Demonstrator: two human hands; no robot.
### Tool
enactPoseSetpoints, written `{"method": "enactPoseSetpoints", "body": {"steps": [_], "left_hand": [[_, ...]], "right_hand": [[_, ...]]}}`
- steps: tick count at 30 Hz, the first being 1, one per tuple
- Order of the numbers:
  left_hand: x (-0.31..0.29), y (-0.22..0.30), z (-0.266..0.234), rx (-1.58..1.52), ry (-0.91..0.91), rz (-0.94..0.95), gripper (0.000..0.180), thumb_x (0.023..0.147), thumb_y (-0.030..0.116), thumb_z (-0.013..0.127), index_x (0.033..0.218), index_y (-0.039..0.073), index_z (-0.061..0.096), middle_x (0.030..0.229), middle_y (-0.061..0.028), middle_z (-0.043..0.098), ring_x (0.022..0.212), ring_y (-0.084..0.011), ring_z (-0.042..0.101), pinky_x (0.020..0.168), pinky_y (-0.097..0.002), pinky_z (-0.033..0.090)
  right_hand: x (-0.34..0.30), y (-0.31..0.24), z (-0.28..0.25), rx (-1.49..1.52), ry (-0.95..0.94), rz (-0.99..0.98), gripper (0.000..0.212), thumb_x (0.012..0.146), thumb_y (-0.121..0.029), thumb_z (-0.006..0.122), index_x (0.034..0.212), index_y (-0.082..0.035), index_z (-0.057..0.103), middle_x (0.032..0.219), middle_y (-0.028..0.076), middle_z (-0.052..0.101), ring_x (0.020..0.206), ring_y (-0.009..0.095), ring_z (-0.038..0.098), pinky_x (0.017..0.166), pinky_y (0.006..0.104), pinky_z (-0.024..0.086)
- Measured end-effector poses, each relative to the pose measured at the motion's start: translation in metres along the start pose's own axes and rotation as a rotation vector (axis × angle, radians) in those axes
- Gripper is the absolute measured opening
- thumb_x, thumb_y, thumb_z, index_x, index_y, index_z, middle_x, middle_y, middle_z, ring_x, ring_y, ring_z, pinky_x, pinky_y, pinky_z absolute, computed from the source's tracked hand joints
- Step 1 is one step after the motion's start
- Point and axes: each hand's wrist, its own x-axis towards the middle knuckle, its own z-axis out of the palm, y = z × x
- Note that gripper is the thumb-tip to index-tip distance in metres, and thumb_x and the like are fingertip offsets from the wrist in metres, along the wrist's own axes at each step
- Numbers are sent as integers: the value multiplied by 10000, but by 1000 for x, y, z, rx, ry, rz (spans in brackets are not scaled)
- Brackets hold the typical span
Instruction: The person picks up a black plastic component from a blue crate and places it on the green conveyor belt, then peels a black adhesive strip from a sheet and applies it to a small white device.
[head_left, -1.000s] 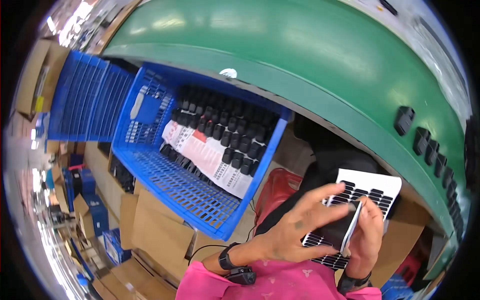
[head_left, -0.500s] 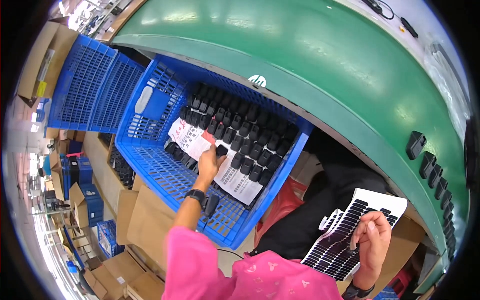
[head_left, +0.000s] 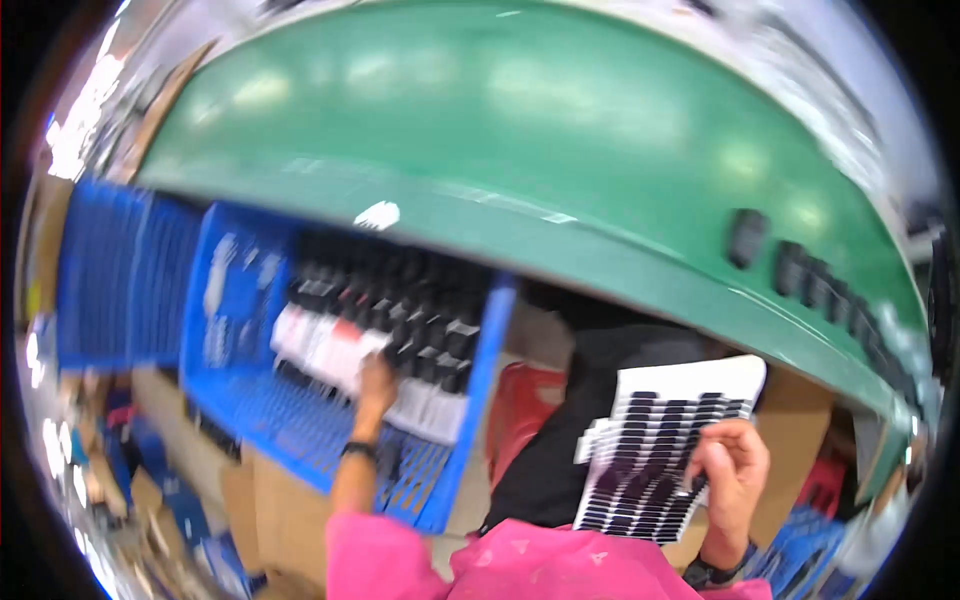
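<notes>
My left hand (head_left: 377, 382) reaches into a blue plastic crate (head_left: 500, 318), over printed paper (head_left: 432, 410) lying inside it. Motion smears its fingers, so whether it holds anything is hidden. Rows of small black plastic pieces (head_left: 400, 330) fill the crate's far side, next to the hand. On the right, my right hand (head_left: 735, 470) is closed in a pinch in front of a white sheet with rows of black stickers (head_left: 660, 440). What is between its fingertips, if anything, is too small to name. The sheet lies above my lap.
A green table (head_left: 440, 110) runs along the far side, its edge beside the crate. Black pieces (head_left: 747, 237) stand in a row on its right part. More blue crates (head_left: 115, 275) are at the left, a red stool (head_left: 525, 405) in the middle, and cardboard boxes (head_left: 285, 500) below.
The view has turned and blurred, so the crate and table appear shifted left. My left hand stays in the crate; the black piece seen at its fingers is no longer distinguishable. My right hand remains pinched.
</notes>
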Motion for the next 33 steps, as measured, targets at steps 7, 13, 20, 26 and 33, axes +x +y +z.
{"method": "enactPoseSetpoints", "body": {"steps": [7,13,20,26,33], "left_hand": [[-27,246,-232,-509,401,428,112,860,88,573,894,-18,585,747,-72,573,632,-126,534,568,-261,429],[62,478,-244,-294,297,761,581,834,388,623,1221,-12,456,1009,-255,566,833,-377,623,694,-453,507],[119,490,-221,-73,320,826,585,827,350,613,1224,-31,416,937,-171,596,802,-305,647,690,-395,525],[13,443,-265,-1363,-452,549,589,744,197,625,1246,16,374,1051,-126,524,930,-204,564,789,-317,497],[-86,387,-212,-1595,-704,92,646,648,110,629,1236,15,376,1048,-175,524,784,-282,619,723,-365,507]], "right_hand": [[-1,43,-27,-262,208,-217,197,852,7,579,1047,35,577,730,4,553,605,54,501,540,194,402],[1,33,-20,-481,375,-344,356,758,18,664,1105,10,586,736,28,527,553,65,472,480,202,381],[9,28,-14,-672,325,-421,439,766,-88,697,1162,36,554,791,94,531,581,198,528,527,303,442],[27,32,-10,-911,283,-422,482,771,-232,696,1118,57,530,831,96,501,710,241,567,526,333,471],[37,33,6,-798,226,-397,365,764,-195,699,1029,13,559,838,117,540,701,296,577,565,383,466]]}}
